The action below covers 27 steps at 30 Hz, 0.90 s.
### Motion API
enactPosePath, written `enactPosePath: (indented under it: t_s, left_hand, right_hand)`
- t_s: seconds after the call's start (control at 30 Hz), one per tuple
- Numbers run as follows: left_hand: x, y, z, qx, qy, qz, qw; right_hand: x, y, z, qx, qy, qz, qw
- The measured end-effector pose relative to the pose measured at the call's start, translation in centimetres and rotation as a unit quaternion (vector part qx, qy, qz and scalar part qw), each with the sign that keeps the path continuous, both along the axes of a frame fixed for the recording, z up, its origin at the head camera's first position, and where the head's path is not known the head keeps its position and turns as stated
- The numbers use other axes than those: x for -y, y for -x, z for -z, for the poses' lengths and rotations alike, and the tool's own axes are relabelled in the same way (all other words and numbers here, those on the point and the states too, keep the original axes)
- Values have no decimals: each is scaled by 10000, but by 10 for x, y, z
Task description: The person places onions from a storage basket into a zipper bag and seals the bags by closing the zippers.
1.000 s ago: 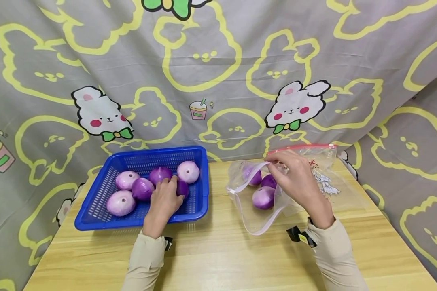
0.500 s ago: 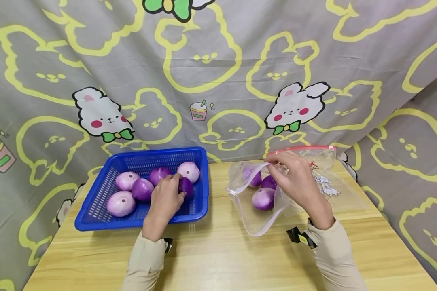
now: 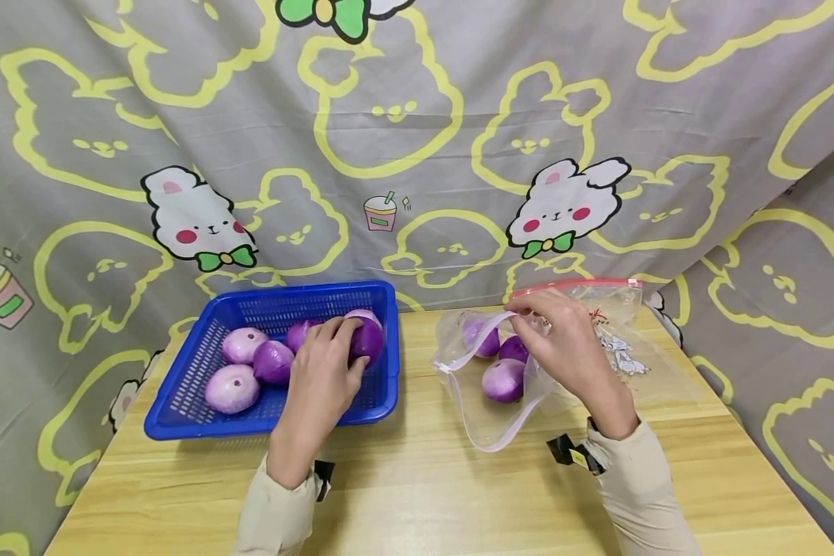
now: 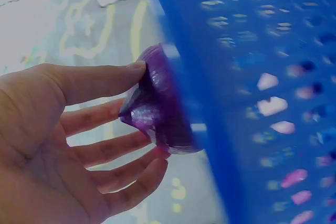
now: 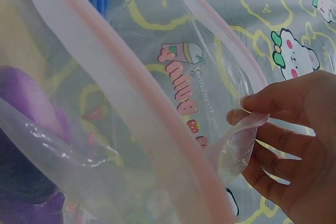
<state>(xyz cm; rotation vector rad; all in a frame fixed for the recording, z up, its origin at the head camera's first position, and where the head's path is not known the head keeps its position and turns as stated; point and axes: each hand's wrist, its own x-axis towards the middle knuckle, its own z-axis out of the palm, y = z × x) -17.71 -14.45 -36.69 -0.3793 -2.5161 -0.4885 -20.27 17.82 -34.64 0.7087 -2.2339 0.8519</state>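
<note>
My left hand (image 3: pixel 323 374) holds a dark purple onion (image 3: pixel 367 340) between thumb and fingers, raised at the right side of the blue basket (image 3: pixel 271 428). In the left wrist view the thumb and fingertips grip this onion (image 4: pixel 157 103) by its pointed end, and the basket hides part of it. Several other onions (image 3: pixel 232 388) lie in the basket, some pale and some purple. My right hand (image 3: pixel 570 332) pinches the rim of a clear zip bag (image 3: pixel 486 440), whose mouth gapes toward me. Inside the bag sit several onions (image 3: pixel 503 378).
Beneath everything is a wooden table (image 3: pixel 417 494). Another clear bag with a red zip strip (image 3: pixel 618 281) lies flat at the back right, partly behind my right hand. A patterned grey curtain (image 3: pixel 431 100) hangs along the table's back edge.
My left hand has gripped the dark purple onion and lifted it up and to the right, in front of the pale one. The right hand and the bag have stayed in place.
</note>
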Motion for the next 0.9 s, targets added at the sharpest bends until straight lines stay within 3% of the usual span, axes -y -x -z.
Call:
enactPosePath:
  t_s: [0.3, 0.9]
  left_hand:
    - [-17, -22, -23, -296, -32, 371, 9989]
    - [-37, -54, -42, -608, 85, 889, 9941]
  right_hand:
    - [0, 0, 0, 38, 15, -14, 10000]
    - [0, 1, 1, 74, 44, -56, 9999]
